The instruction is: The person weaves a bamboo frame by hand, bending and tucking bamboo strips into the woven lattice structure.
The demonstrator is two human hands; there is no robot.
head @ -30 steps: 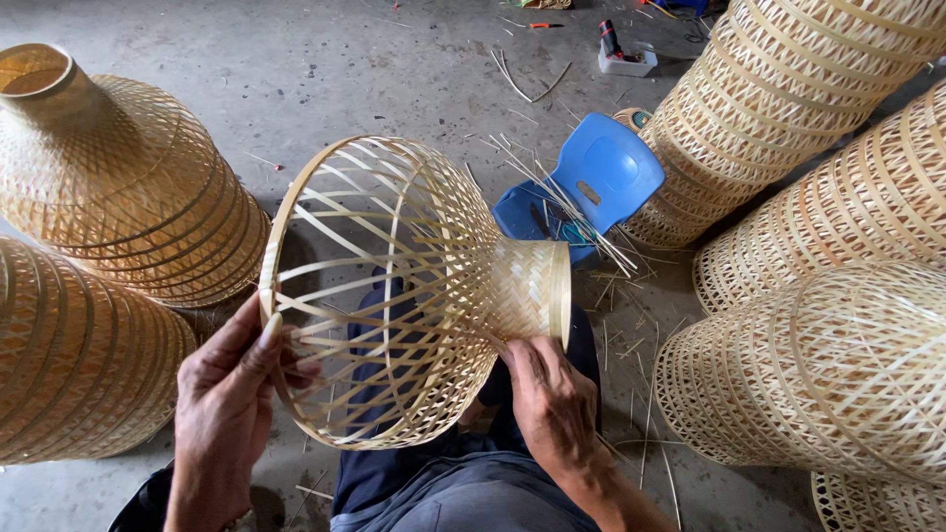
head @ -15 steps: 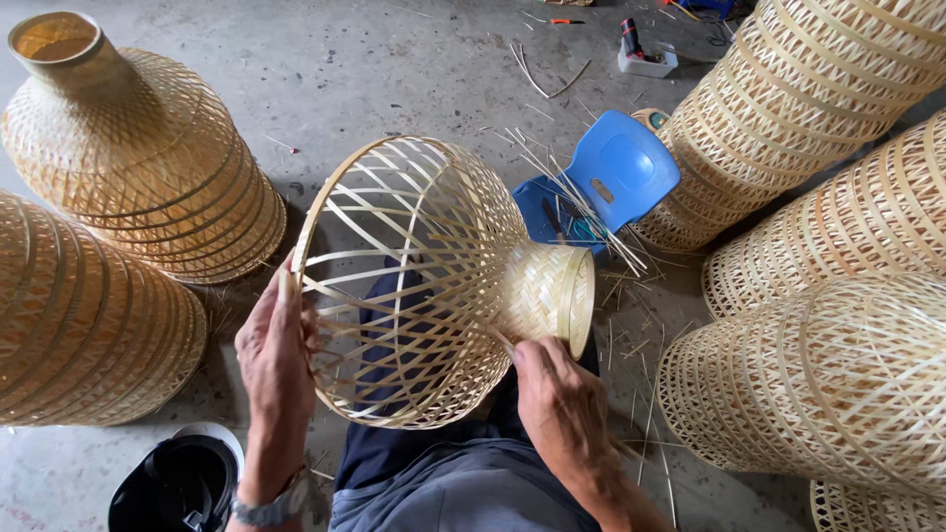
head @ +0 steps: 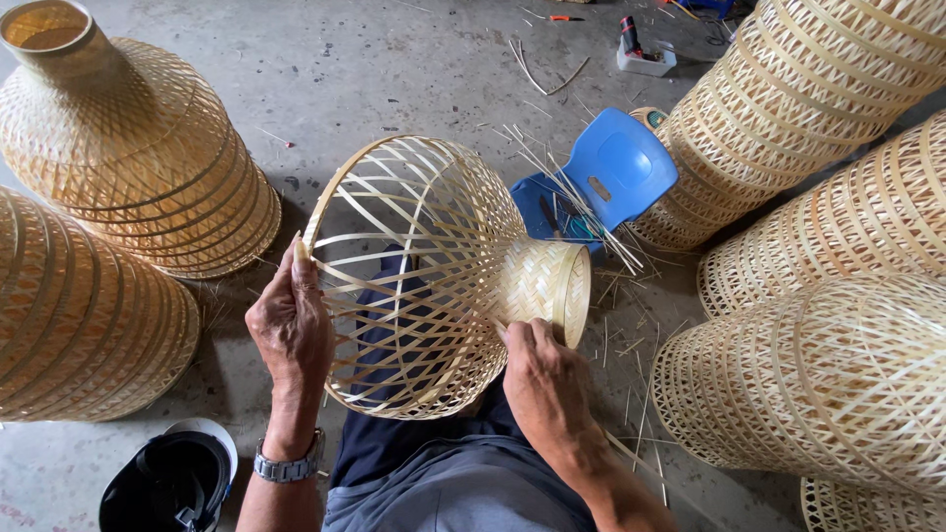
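— Grey concrete floor lay under everything. Where was the piece?

— Over the person's lap, at the centre: an open-weave bamboo shade lying on its side, wide mouth towards nine o'clock, tightly woven neck towards three.

— And the hands?

— The left hand was closed on the wide rim, thumb up along it. The right hand gripped the shade at five o'clock, fingers curled where the weave meets the neck.

— Good handling?

— I'd judge so: steadying by rim and neck spared the thin crossing strips; pressing mid-body would probably have bent them.

— Around it?

— A blue plastic stool with loose bamboo slivers at one o'clock, finished shades at ten and more at three, a dark helmet at seven.
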